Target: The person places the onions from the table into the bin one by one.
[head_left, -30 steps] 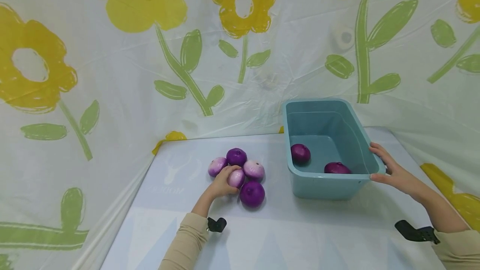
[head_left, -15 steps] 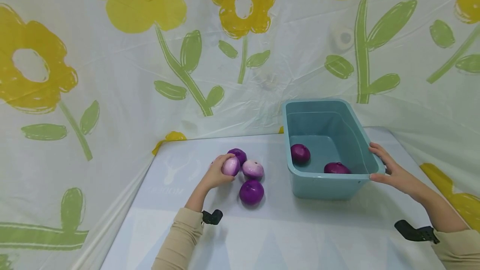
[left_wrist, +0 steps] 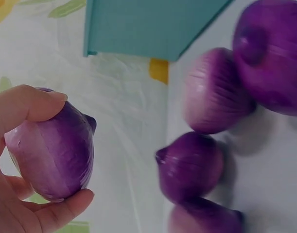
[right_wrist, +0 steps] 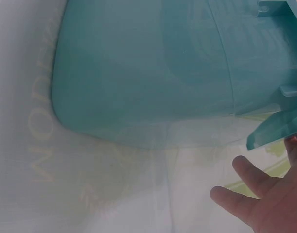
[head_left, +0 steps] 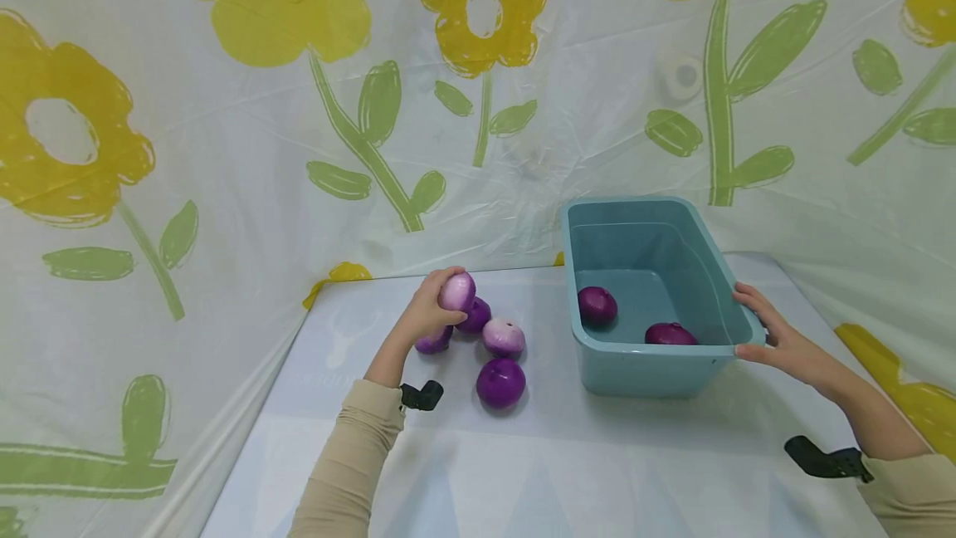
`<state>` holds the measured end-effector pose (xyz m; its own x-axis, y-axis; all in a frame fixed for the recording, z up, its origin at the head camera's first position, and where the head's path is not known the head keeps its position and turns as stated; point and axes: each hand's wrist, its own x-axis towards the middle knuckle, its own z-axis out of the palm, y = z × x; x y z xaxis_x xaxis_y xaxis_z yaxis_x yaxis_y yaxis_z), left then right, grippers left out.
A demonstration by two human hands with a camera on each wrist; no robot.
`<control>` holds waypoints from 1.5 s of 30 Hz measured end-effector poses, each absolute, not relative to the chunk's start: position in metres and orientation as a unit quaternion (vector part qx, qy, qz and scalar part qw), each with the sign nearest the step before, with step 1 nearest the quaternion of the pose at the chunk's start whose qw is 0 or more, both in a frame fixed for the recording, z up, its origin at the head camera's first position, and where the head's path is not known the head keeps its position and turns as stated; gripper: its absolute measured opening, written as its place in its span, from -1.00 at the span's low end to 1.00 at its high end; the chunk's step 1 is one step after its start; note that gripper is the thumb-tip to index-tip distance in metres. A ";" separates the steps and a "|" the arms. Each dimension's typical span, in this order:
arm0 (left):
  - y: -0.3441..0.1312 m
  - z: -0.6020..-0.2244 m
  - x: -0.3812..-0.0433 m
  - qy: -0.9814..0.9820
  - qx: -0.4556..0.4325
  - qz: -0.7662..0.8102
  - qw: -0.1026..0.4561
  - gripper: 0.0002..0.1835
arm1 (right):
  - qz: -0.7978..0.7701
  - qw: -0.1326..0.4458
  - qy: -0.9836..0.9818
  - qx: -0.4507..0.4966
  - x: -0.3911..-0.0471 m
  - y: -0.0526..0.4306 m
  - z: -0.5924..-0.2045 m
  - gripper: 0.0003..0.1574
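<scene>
My left hand holds a purple-and-white onion above the table, thumb and fingers round its sides. In the left wrist view that onion is seen side-on, its pointed tip facing right. Below and to the right lie more onions: a dark one, a paler one and a large dark one. Another onion is partly hidden by my hand. My right hand touches the front right corner of a teal bin, fingers spread and mostly straight. Two onions lie inside.
The bin stands on the right half of a white table with pale printing. Behind it hangs a white curtain with yellow flowers, close to the table's back edge. A black wrist camera is strapped to my left wrist.
My left hand has lifted the pale onion out of the cluster and carried it back and slightly left, tilting it. The right hand and the bin have stayed in place.
</scene>
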<state>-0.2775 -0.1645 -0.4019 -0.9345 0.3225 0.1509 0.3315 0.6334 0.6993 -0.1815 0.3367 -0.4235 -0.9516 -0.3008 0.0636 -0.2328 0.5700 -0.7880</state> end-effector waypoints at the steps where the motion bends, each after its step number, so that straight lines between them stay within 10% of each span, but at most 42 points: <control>1: -0.163 -0.397 -0.279 -0.903 -0.184 -0.388 0.008 -0.21 | -0.439 0.039 0.885 -0.152 -0.182 0.337 -0.423 0.05; 20: -0.109 -0.329 -0.305 -0.891 -0.204 -0.401 0.054 -0.20 | -0.447 0.039 0.880 -0.157 -0.180 0.337 -0.423 0.03; 45: -0.006 -0.288 -0.300 -0.869 -0.265 -0.417 -0.034 -0.15 | -0.447 0.039 0.880 -0.153 -0.182 0.338 -0.425 0.04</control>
<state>-0.2997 -0.0061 -0.2882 -0.8570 0.4889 0.1628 0.4325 0.5109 0.7429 -0.1818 0.3383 -0.4254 -0.9501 -0.3045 0.0675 -0.2341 0.5530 -0.7996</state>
